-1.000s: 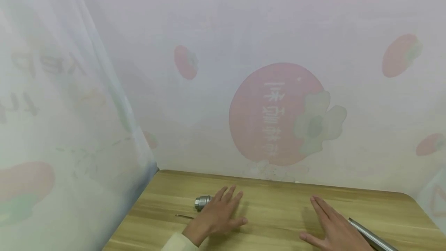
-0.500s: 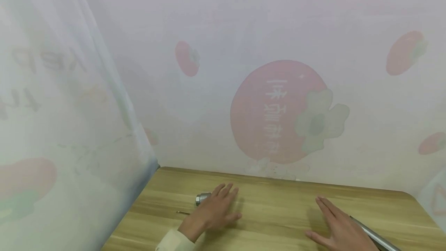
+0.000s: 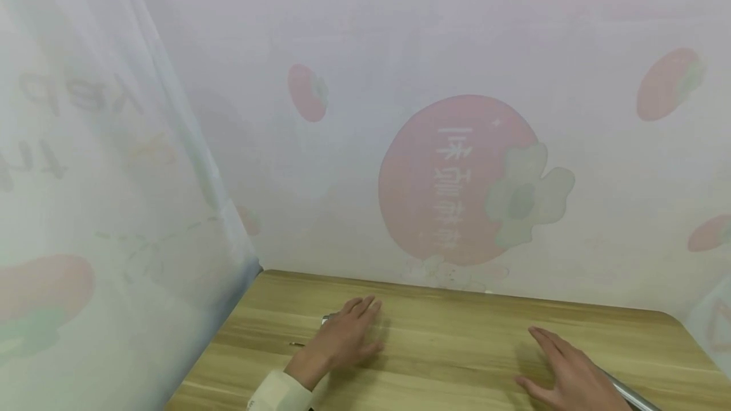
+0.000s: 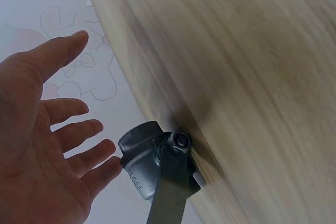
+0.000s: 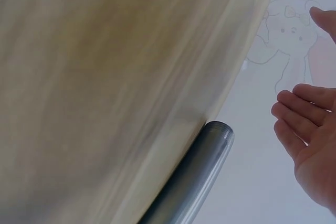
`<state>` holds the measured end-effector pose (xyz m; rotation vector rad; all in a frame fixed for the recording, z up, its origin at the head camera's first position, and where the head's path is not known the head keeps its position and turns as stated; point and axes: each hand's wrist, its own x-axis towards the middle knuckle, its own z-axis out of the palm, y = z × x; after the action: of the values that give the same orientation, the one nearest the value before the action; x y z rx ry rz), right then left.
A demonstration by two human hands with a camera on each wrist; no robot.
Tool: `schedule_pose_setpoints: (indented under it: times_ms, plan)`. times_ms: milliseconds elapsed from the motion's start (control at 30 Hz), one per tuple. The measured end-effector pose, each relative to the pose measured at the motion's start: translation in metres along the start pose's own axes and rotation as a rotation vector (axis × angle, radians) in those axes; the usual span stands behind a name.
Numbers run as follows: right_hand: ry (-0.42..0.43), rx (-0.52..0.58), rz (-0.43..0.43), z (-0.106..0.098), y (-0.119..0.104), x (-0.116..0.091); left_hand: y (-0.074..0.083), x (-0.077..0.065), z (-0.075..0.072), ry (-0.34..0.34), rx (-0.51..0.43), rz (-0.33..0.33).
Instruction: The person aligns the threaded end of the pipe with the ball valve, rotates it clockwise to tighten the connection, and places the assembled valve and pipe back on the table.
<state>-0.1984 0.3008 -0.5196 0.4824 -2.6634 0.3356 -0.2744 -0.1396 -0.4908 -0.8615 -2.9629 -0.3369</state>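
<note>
We have our left hand [image 3: 345,338] over the far left part of the counter [image 3: 445,354], its fingers extended and a little apart, the thumb held out to the side, and nothing in its grip. The metal valve [image 4: 147,158] lies on the counter under and just beyond that hand: from the head we catch only a sliver of it, to the left of the fingers. From the left wrist it shows better, just beside the little finger, and we cannot tell whether the two touch. A flat lever [image 4: 170,184] runs from the nut on the valve out of that view. A thin tip [image 3: 297,344] also shows near our left wrist, by the pale sleeve [image 3: 280,392].

Our right hand [image 3: 577,373] is well apart from the left, near the counter's right side, with fingers nearly straight and close together, thumb spread away, holding nothing. The metal pipe [image 5: 191,179] lies on the counter along that hand's outer side, partly hidden by it from above; the right wrist view shows a gap between pipe and fingers. Behind the counter we see a pale backdrop [image 3: 342,195] with red fruit prints.
</note>
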Motion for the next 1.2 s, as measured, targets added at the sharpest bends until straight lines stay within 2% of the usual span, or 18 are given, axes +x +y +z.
schedule_pose_setpoints:
  times_ms: [167,367,767,1000,1200]
  plan:
    - [-0.021,0.002,0.025,-0.004,0.003,0.0,-0.003,-0.001,-0.002,-0.008,-0.02,-0.013]
    - [0.009,0.004,0.0,-0.008,0.007,-0.001,-0.008,0.0,-0.004,-0.012,-0.011,-0.031]
    - [0.034,-0.048,-0.028,-0.009,0.02,-0.008,-0.021,-0.003,-0.01,-0.033,-0.055,-0.049]
    - [0.047,-0.047,-0.004,-0.01,0.03,-0.019,-0.029,-0.007,-0.008,-0.038,-0.1,-0.074]
    - [-0.016,-0.032,0.081,-0.017,0.035,-0.024,-0.032,-0.009,-0.01,-0.036,-0.143,-0.094]
